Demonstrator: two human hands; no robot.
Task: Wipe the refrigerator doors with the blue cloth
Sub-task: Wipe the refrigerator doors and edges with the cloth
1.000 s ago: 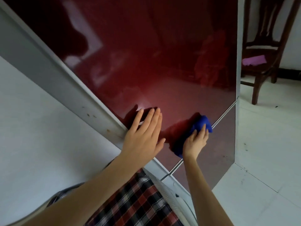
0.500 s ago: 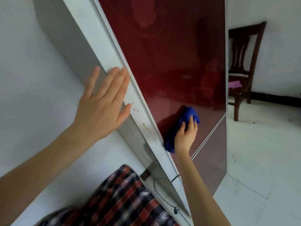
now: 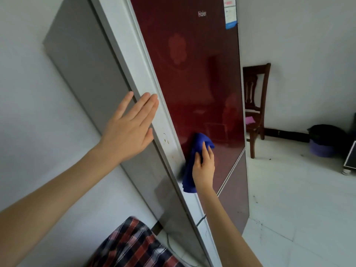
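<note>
Head view: left hand (image 3: 129, 135) rests against the refrigerator (image 3: 192, 83) edge, fingers straight; right hand (image 3: 204, 170) presses the blue cloth (image 3: 189, 176) with flat fingers, and its loose hanging fold might slip free.

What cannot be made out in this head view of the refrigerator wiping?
Head view:
- Sticker: print too small, top cut by the frame edge.
- Blue cloth: middle covered by the right hand.
- Chair: left side hidden behind the refrigerator door.
- Left hand: touching or hovering, unclear.
</note>
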